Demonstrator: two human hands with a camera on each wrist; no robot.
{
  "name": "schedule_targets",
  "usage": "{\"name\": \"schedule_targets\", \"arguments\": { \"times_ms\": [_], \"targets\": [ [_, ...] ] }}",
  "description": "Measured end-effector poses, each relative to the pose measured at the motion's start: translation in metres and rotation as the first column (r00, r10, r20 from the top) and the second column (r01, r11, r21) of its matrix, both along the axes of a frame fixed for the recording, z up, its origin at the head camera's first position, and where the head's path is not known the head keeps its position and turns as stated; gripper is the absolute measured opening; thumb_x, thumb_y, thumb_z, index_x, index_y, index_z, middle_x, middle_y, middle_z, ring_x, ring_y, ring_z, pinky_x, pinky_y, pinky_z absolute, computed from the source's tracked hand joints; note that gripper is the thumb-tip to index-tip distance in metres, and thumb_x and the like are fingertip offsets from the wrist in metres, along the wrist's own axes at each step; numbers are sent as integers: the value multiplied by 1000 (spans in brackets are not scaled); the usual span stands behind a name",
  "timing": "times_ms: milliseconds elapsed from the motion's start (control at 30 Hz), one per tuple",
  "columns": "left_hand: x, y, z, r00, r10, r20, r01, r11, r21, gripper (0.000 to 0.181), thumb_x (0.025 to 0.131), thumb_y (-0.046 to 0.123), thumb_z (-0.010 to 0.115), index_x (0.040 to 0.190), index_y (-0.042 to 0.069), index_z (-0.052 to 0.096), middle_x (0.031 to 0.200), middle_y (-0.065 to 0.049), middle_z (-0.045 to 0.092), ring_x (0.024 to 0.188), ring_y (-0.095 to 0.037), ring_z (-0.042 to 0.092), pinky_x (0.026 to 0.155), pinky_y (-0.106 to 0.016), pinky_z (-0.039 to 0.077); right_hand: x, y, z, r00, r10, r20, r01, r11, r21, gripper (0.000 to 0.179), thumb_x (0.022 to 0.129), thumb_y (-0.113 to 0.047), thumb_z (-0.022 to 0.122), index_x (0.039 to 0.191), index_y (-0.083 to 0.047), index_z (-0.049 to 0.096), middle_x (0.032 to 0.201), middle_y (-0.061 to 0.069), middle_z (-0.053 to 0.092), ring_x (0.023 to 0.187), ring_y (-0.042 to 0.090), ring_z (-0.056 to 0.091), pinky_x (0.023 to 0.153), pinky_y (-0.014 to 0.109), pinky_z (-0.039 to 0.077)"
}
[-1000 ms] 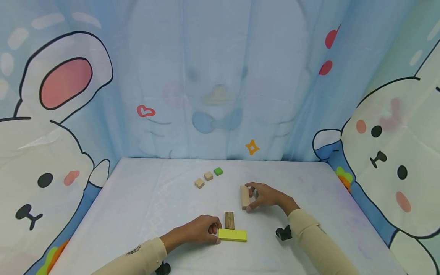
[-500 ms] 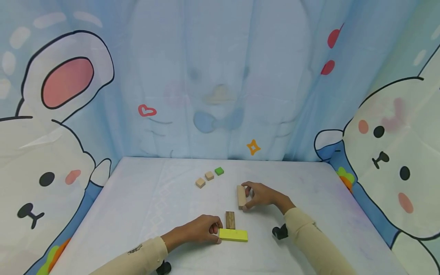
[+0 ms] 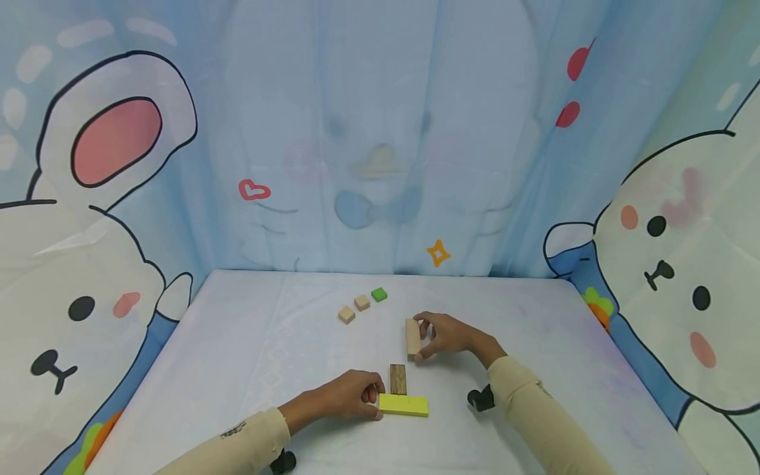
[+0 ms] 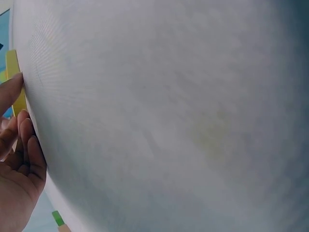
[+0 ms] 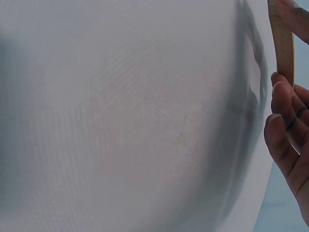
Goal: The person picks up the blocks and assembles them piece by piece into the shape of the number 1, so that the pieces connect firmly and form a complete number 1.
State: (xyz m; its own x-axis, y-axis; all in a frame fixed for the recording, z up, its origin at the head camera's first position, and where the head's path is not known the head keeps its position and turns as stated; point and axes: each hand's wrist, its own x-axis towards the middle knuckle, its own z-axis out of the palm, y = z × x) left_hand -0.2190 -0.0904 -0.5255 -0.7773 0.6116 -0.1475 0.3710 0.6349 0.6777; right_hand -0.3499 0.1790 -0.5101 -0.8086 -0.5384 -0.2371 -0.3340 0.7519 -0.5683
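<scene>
My left hand pinches the left end of a flat yellow block, thumb on the near side and fingers on the far side. A dark brown wooden block lies lengthwise just behind the yellow one, at about its middle. Farther back, my right hand grips a long pale wooden block by its two ends, between thumb and index finger. This block points away from me and lies behind and slightly right of the brown one. The right wrist view has the pale block at its right edge.
Two small pale wooden cubes and a small green block form a slanted row toward the back of the white table. Dark wrist-worn devices hang under both sleeves. A blue curtain rises behind the table.
My right hand has moved left with the pale block, bringing it closer to the line of the brown block. My left hand stays at the yellow block.
</scene>
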Motion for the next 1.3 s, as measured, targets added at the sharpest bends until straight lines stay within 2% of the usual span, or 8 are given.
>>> {"name": "schedule_targets", "arguments": {
  "times_ms": [233, 500, 867, 1300],
  "targets": [
    [0, 0, -3, 1000, 18, 18, -18, 1000, 9, 28, 83, 19, 83, 105, 14, 67, 79, 12, 57, 72, 2, 51, 69, -16, 46, 3, -4, 3, 1000, 4, -19, -4, 1000, -5, 93, 70, -39, 91, 144, -5, 46, 105, -3, 60, 87, 15, 51, 74, 32, 45],
    [-1, 0, -4, 1000, 17, 22, -17, 1000, 6, 28, 83, 20, 83, 105, 14, 67, 79, 12, 56, 72, 1, 51, 69, -16, 46, 7, -10, 7, 1000, 20, -3, -20, 1000, -24, 92, 71, -37, 91, 144, -4, 46, 104, -2, 60, 84, 15, 52, 72, 31, 45],
    [0, -1, -2, 1000, 11, 18, -11, 1000, 10, 27, 84, 20, 83, 105, 14, 66, 80, 11, 56, 72, 1, 51, 68, -16, 46, 6, -16, 3, 1000, 28, 1, -28, 999, -17, 91, 72, -39, 90, 144, -6, 46, 105, -4, 60, 87, 15, 52, 74, 32, 45],
    [-2, 0, -5, 1000, 8, 13, -8, 1000, 8, 28, 84, 20, 83, 105, 14, 66, 80, 12, 56, 72, 2, 51, 68, -16, 46, 6, -20, 0, 999, 38, -2, -38, 998, -41, 91, 71, -39, 90, 144, -4, 46, 103, -3, 60, 84, 15, 52, 72, 32, 45]
  ]
}}
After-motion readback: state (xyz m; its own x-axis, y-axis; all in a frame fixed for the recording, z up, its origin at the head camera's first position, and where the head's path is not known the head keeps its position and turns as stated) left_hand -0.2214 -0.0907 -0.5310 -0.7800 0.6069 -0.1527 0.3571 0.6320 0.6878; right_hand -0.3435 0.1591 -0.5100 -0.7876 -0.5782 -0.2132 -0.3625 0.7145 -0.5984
